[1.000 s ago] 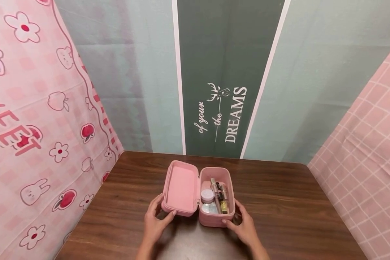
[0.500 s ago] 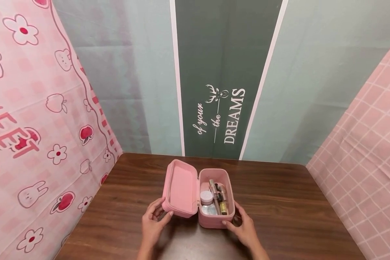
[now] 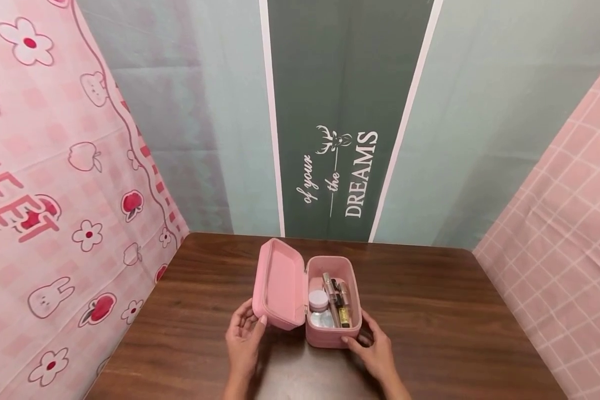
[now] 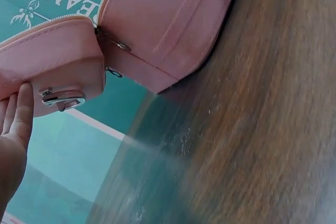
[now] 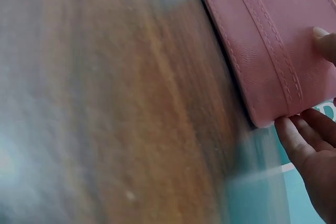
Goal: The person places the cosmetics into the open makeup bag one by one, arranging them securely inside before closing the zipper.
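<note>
A pink makeup case stands unzipped on the wooden table, its lid [image 3: 286, 283] hinged out to the left and tilted up. My left hand [image 3: 243, 333] holds the lid at its near left corner, thumb at the front edge; in the left wrist view its fingers [image 4: 21, 114] lie against the lid's outside. My right hand [image 3: 375, 347] grips the near right corner of the case body [image 3: 325, 338], thumb on the front and fingers on the side. Inside lie a round white-lidded jar [image 3: 318, 300], several slim cosmetic tubes [image 3: 332, 289] and a yellow-labelled black item [image 3: 344, 317].
The dark wooden table [image 3: 445, 322] reaches back to a green and grey-blue curtain [image 3: 330, 83] with lettering. Pink printed cloth [image 3: 90, 166] hangs on the left, and pink checked cloth [image 3: 570, 222] on the right. Metal zipper pulls [image 4: 116, 45] dangle by the hinge side.
The lid has tilted further upright, raised by my left hand, which has turned with it. The case body and my right hand stay in place.
</note>
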The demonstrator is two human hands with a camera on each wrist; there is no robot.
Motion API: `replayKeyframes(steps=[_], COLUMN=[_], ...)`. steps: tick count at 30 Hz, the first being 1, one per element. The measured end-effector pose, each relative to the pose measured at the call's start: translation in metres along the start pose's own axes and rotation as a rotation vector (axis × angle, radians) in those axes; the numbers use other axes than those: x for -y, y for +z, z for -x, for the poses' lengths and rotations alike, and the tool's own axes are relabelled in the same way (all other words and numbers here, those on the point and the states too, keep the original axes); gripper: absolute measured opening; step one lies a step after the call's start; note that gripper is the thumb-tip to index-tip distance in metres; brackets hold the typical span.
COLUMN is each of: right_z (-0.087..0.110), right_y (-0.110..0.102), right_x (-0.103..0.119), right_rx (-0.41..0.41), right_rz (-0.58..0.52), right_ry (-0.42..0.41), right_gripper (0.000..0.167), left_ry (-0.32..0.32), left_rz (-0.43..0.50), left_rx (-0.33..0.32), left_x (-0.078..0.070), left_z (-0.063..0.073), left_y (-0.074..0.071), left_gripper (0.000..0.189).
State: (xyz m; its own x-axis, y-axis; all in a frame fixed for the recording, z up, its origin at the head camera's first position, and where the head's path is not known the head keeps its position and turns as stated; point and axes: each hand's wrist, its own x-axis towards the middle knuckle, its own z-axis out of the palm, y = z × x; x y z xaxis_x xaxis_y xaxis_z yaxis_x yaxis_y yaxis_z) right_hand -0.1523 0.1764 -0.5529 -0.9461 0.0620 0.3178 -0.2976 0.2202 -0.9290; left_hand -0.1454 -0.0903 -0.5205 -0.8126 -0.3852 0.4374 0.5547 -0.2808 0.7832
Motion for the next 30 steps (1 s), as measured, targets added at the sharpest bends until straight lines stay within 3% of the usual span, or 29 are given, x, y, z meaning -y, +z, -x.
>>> replayKeyframes(steps=[5,13,22,30], right_z=[0.000,-0.001,-0.001,0.001], right_y=[0.002,0.004,0.005,0.007], right_x=[-0.015,-0.008,-0.012,-0.016], right_rx=[-0.020,-0.013,-0.017,-0.025], right_rz=[-0.033,-0.036,0.002,0.008], right_ry=[0.033,0.048,0.064,0.050], right_gripper=[0.073,0.071,0.072,0.072], left_ry=[0.048,0.105,0.153,0.298], left_rz=[-0.046,-0.089,-0.225,-0.324], left_rx=[0.060,0.177,0.172,0.250], left_x=[0.002,0.003,0.008,-0.006], left_z=[-0.001,-0.005,0.001,0.001], left_y=[0.006,0.021,0.041,0.056], left_gripper=[0.043,0.050,0.042,0.039])
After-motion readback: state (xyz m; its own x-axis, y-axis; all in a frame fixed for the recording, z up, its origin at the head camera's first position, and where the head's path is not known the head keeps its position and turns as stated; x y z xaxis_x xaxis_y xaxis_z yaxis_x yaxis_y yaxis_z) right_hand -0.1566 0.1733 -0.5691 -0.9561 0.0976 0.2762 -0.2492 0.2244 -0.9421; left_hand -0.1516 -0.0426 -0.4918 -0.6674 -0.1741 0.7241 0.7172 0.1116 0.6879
